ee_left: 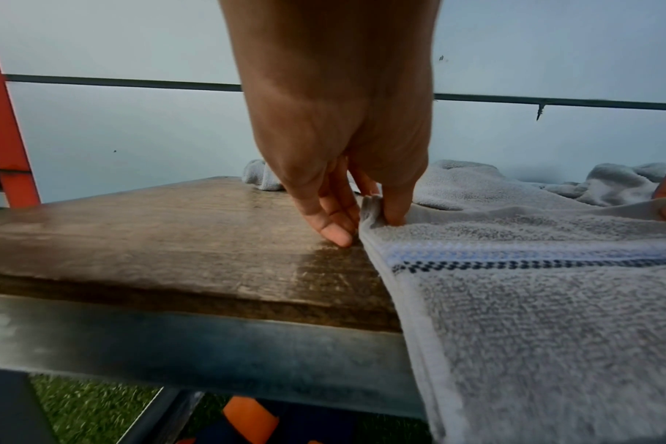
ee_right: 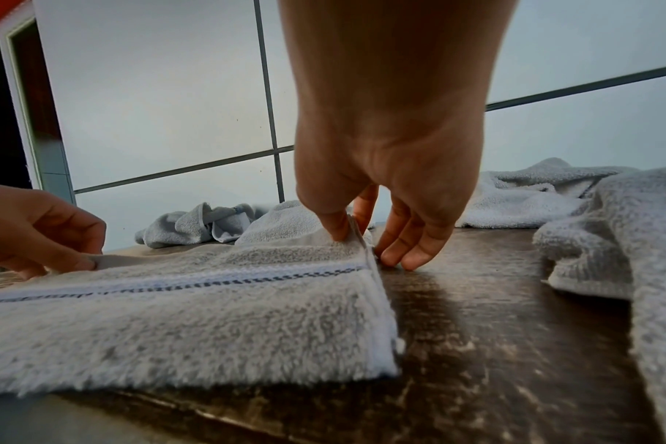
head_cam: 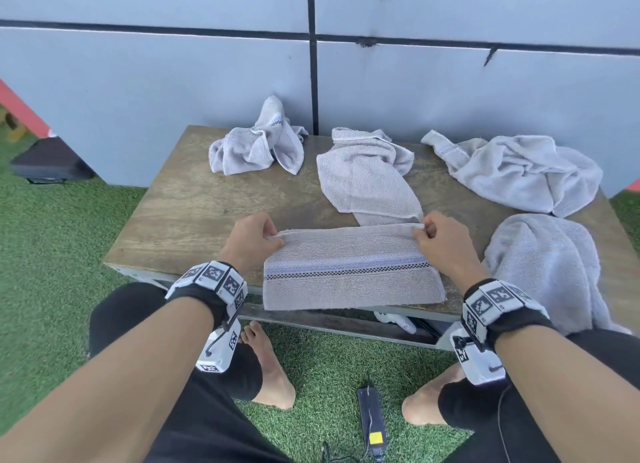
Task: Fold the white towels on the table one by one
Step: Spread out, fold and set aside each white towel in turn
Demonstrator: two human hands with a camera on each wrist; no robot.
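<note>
Head view: towel [head_cam: 349, 275] lengthwise left-right.

A worn wooden table [head_cam: 194, 213] with a dark metal frame under its top stands on green artificial grass [head_cam: 52, 255], its far edge against a pale panelled wall. Five white towels lie on it. A crumpled towel [head_cam: 256, 144] sits at 11 o'clock, a loosely spread towel [head_cam: 367, 175] at 12, and a rumpled towel [head_cam: 523, 172] at 2, all along the far side. A draped towel [head_cam: 550, 272] at 4 o'clock hangs over the near edge. At 6 o'clock lies a folded towel [head_cam: 349, 279] with a blue and black checked stripe, its near hem overhanging the table's front edge.
</note>
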